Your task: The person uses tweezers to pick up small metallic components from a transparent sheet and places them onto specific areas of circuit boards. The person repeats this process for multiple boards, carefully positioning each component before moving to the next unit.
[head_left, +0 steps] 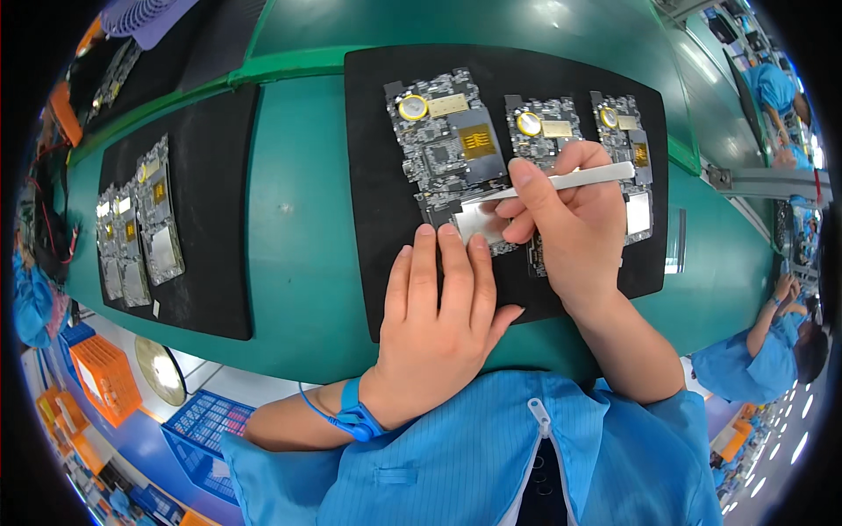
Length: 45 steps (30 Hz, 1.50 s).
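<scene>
A dark circuit board (436,145) with a round yellow-rimmed coin cell and a gold-coloured patch lies on a black mat (377,188). My left hand (443,298) rests flat at its near end, fingers stretched out with the tips at the board's edge. In my right hand (574,219) is a pair of silver tweezers (589,176), held between thumb and fingers. The tweezers' tips reach left over the board, just above its shiny silver plate (482,219). Behind my right hand lie a second board (545,131) and a third board (638,145), partly hidden.
On the left, another black mat (215,219) carries several similar boards (162,215). The table top is green (298,219). Orange crates (105,377) and a blue basket (203,425) stand below at left. A metal rail (772,183) and a person in blue (745,364) are at right.
</scene>
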Each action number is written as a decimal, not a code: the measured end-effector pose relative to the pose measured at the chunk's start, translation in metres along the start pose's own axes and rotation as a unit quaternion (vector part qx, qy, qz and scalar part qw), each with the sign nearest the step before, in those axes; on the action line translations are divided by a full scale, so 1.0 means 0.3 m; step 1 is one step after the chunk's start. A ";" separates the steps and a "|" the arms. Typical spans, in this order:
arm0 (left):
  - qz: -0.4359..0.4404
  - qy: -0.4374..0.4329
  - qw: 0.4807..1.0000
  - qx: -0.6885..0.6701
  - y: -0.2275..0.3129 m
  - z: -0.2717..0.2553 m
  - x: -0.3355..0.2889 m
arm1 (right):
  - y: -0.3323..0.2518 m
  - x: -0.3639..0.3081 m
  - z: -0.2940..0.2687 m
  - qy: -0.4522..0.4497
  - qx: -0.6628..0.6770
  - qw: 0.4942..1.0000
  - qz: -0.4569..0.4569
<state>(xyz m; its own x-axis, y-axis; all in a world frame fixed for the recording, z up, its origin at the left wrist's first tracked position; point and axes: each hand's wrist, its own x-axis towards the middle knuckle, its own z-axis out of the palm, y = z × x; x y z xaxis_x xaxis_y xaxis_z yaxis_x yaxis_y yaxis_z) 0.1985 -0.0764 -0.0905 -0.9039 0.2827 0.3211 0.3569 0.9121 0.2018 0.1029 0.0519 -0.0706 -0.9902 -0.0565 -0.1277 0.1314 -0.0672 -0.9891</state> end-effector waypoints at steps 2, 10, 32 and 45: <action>-0.005 0.000 1.000 0.004 0.002 0.001 -0.002 | -0.008 0.000 0.003 -0.003 -0.016 1.000 -0.002; -0.016 -0.011 1.000 0.006 0.006 -0.003 -0.002 | -0.017 0.001 0.011 -0.009 -0.031 0.999 -0.003; -0.038 -0.043 0.993 -0.104 -0.017 -0.047 0.050 | 0.002 -0.005 0.016 -0.004 -0.039 0.999 -0.033; -0.068 -0.033 0.997 0.006 0.057 -0.015 0.030 | 0.047 -0.033 0.016 -0.040 -0.034 0.990 -0.133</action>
<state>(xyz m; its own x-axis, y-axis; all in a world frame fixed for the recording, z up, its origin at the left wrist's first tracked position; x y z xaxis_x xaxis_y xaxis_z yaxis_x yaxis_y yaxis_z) 0.1975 -0.0597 -0.0800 -0.9576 0.1739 0.2298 0.2266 0.9471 0.2274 0.1146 0.0469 -0.0830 -0.9820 -0.1253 0.1412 -0.1393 -0.0235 -0.9900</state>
